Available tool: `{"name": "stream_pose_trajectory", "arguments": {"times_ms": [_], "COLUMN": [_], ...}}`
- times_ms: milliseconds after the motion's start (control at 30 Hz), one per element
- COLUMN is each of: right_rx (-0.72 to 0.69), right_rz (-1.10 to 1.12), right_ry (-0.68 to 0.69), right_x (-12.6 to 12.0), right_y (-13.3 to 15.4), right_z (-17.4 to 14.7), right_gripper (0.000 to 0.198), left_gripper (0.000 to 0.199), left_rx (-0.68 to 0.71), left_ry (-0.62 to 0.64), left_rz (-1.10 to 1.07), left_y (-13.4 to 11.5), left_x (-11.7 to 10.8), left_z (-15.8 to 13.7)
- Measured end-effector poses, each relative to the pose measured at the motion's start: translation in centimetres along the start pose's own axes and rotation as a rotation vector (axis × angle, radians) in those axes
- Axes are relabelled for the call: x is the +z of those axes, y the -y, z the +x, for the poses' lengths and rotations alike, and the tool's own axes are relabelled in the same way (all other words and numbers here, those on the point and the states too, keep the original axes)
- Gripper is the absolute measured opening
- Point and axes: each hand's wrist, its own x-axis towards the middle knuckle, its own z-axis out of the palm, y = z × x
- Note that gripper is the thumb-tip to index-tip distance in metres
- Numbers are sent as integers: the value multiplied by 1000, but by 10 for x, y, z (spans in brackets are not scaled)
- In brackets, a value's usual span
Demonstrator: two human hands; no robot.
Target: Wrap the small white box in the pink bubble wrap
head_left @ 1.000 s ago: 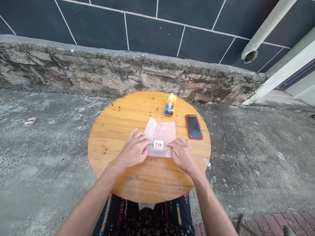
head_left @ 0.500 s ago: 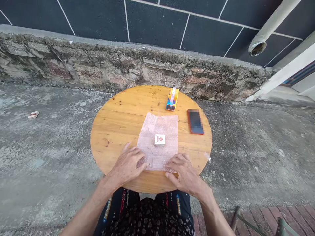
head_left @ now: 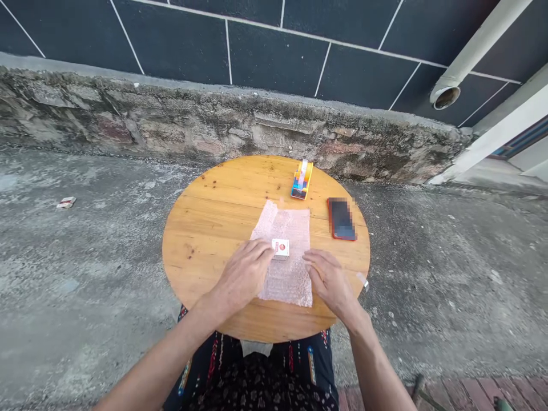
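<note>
Pink bubble wrap (head_left: 287, 288) lies on the round wooden worktop (head_left: 205, 228), and the small white box (head_left: 281, 248) sits on it, roughly midway between its far and near edges. The left hand (head_left: 248, 271) has its fingers bent and held close together, with the fingertips at the box's left edge; whether the thumb pinches it, I cannot tell. The right hand (head_left: 329, 279) is loosely curled at the right edge of the wrap, apart from the box, thumb near the fingers; the view does not show whether any wrap is caught between them. To manage this step well, I would steady the box by its sides with light pressure, keep it square to the near edge, and smooth the wrap outward from under it, since such thin film probably creases and slides easily on bare wood. Pressing down on the top could dent it if it is thin card, so contact low on the sides seems better. As for looks, the box is upright and looks closed, its top printed with a red round mark and a smaller red patch beside it; the lettering is too small to read. The wrap is see-through, with a bubbly, wrinkled surface and an uneven far edge that steps up at the left corner.
</note>
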Motion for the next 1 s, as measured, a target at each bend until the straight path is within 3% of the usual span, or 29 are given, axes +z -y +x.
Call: {"name": "stream_pose_trajectory", "arguments": {"times_ms": [67, 200, 333, 500, 800, 1000], "right_rx": [-25, -69, -84, -23, 35, 36], "right_rz": [12, 9, -83, -169, -232, -228], "right_ry": [-36, -58, 8, 8, -17, -30], "right_x": [9, 33, 50, 59, 63, 65], "right_y": [-10, -34, -49, -52, -54, -58], "right_z": [22, 66, 89, 87, 78, 78], "right_gripper": [32, 42, 42, 30, 27, 26], "left_gripper": [26, 27, 22, 24, 35, 57], "left_rx": [32, -18, -74, -135, -125, -98], "left_ry": [34, 221, 226, 194, 109, 84], "left_rz": [26, 134, 185, 190, 124, 37], "left_y": [9, 39, 64, 79, 95, 101], "left_x": [5, 17, 28, 38, 47, 54], "left_z": [20, 52, 57, 41, 25, 7]}}
